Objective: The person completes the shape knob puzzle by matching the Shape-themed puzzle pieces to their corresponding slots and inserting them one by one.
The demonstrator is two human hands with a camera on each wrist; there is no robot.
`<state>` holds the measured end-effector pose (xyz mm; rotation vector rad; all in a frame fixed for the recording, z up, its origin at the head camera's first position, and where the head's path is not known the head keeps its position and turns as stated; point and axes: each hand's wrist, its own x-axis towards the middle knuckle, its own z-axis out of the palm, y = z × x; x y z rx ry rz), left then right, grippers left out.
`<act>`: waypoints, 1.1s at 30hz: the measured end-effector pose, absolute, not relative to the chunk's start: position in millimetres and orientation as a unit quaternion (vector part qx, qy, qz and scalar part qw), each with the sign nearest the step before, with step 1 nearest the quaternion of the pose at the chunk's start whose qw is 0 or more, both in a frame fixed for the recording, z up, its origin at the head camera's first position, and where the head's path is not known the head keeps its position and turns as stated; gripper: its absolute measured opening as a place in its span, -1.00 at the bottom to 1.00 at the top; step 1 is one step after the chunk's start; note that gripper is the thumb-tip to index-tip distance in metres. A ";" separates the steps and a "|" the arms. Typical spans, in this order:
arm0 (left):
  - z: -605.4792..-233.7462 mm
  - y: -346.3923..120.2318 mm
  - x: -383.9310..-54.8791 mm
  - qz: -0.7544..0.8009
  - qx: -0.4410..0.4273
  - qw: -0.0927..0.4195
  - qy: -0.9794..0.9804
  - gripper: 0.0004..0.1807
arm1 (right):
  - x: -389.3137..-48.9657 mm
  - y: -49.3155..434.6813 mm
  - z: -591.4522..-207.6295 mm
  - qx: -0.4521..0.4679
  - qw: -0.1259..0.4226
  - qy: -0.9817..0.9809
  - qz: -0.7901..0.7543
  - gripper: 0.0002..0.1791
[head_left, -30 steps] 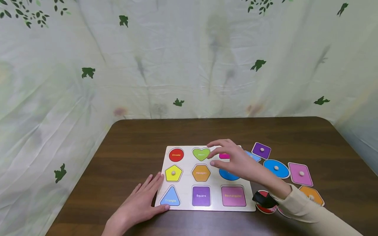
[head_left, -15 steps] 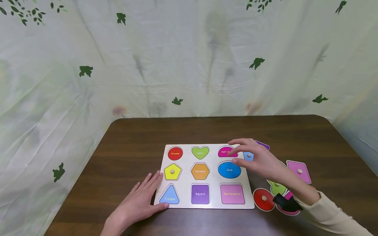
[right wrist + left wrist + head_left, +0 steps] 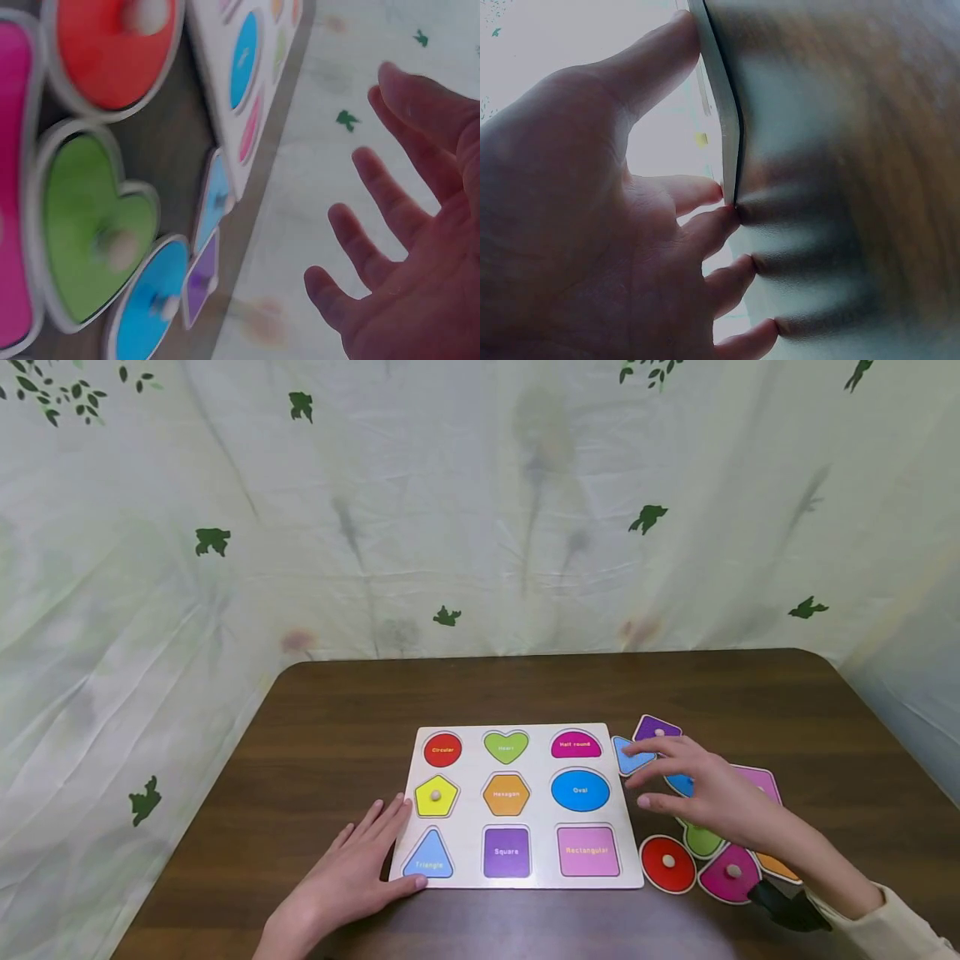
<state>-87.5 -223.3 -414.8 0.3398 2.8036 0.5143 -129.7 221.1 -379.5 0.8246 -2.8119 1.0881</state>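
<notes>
Head view: my left hand [image 3: 348, 868] rests at the board [image 3: 465, 827]'s left edge, fingers straight and spread, thumb at the near corner, no grip. My right hand [image 3: 720, 793] hovers over loose pieces, fingers loosely bent, thumb apart, nothing held. Key relation: triangle [image 3: 628, 758] lies just off the right fingertips, between them and the board's right edge. Right hand is nearer; no clear long axis. Square [image 3: 649, 725] behind it; heart [image 3: 701, 842] and circle [image 3: 668, 864] nearer me. Pentagon [image 3: 435, 797] sits in its slot. Dark wood bench [image 3: 360, 710] runs past the board far side and left; curtain [image 3: 480, 527] beyond.

Left wrist: fingertips touch board edge and bench. Overexposed.

Right wrist: fingers apart, off the pieces; oval [image 3: 142, 315] by square.
</notes>
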 end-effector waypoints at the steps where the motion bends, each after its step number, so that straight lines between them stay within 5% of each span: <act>1: -414.6 -223.3 -87.6 0.177 0.117 0.135 0.968 0.12 | -127.8 223.2 -380.9 0.266 0.007 -0.901 0.342 -0.69; 19: -415.8 -223.6 -89.8 0.171 0.106 0.151 0.968 0.14 | -105.9 249.3 -409.8 0.284 -0.037 -0.915 0.283 -0.77; 33: -415.5 -223.3 -88.7 0.171 0.106 0.150 0.968 0.14 | -94.4 251.6 -433.0 0.301 0.023 -0.910 0.285 -0.66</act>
